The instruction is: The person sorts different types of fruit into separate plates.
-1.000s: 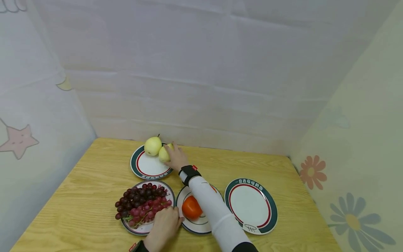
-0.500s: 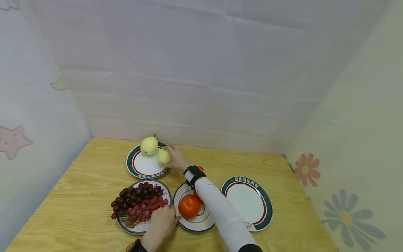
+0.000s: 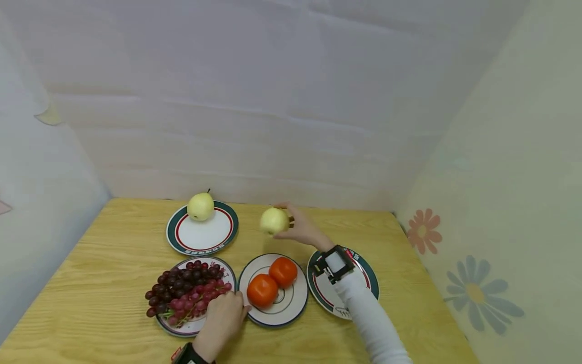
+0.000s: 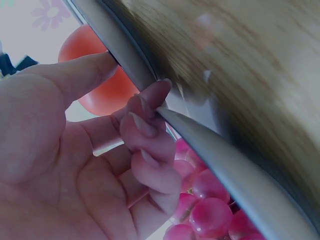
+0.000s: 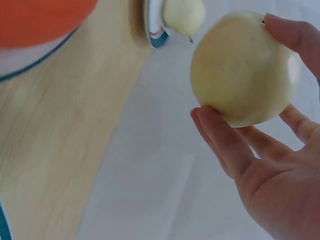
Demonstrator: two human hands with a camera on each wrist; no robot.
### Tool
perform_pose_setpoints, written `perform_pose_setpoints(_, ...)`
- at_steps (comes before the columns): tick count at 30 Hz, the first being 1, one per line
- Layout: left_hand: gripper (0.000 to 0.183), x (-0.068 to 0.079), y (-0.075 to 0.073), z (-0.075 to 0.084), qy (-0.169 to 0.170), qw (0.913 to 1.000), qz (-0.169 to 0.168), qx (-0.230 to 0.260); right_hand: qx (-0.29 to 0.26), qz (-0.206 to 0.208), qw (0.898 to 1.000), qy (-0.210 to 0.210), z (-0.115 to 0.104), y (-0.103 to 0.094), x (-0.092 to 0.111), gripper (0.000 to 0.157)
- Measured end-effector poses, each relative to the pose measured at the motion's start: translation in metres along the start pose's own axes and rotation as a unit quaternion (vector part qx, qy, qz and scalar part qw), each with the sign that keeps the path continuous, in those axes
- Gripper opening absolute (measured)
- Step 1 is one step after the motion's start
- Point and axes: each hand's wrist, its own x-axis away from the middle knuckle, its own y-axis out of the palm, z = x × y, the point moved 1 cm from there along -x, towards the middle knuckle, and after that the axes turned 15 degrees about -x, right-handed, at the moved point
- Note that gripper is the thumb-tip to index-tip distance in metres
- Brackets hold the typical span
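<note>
My right hand [image 3: 304, 230] holds a yellow-green pear [image 3: 275, 221] above the table behind the middle plates. Thumb and fingertips grip its sides in the right wrist view. A second pear [image 3: 200, 207] rests on the back-left green-rimmed plate [image 3: 200, 242]. My left hand [image 3: 223, 316] is low between two plates, its fingers curled. In the left wrist view, thumb and index finger pinch the rim of the fruit plate [image 4: 132, 62] bearing orange-red, tomato-like fruits, while the other fingers lie against the grape plate's rim [image 4: 225, 170].
Dark and red grapes [image 3: 186, 288] fill the front-left plate. Two tomato-like fruits [image 3: 262, 291] sit on the middle plate. Another green-rimmed plate [image 3: 370, 275] stands at the right, partly under my right forearm. A pale cloth wall [image 3: 291, 126] rises behind the wooden table [image 3: 91, 263].
My right hand has lifted the pear off the back-left plate and carried it to the right. My left hand has stayed at the plate rims. The head view has shifted slightly.
</note>
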Motion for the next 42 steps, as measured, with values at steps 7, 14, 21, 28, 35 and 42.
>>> perform_pose_setpoints(7, 0.036, 0.001, -0.002, 0.000, -0.003, 0.9999, 0.002, -0.010, 0.029, 0.048, 0.998, 0.032, 0.000, -0.047, 0.062, 0.075)
perform_pose_setpoints(14, 0.037, 0.001, -0.004, 0.002, -0.007, 0.9999, -0.004, -0.010, 0.109, 0.092, 0.989, 0.048, 0.038, -0.075, 0.115, 0.076)
perform_pose_setpoints(21, 0.036, 0.000, -0.005, 0.001, -0.012, 0.9998, -0.017, 0.005, 0.186, 0.126, 0.971, 0.079, 0.077, -0.081, 0.142, 0.073)
perform_pose_setpoints(28, 0.036, 0.001, -0.004, 0.003, -0.011, 0.9997, -0.019, 0.009, 0.210, 0.137, 0.958, 0.136, 0.089, -0.081, 0.148, 0.073)
perform_pose_setpoints(35, 0.036, 0.001, -0.004, 0.004, -0.012, 0.9999, -0.010, 0.007, 0.208, 0.121, 0.959, 0.152, 0.091, -0.082, 0.147, 0.073)
perform_pose_setpoints(42, 0.035, 0.000, -0.003, 0.004, -0.010, 0.9999, -0.001, 0.005, 0.193, 0.105, 0.960, 0.171, 0.092, -0.083, 0.147, 0.071)
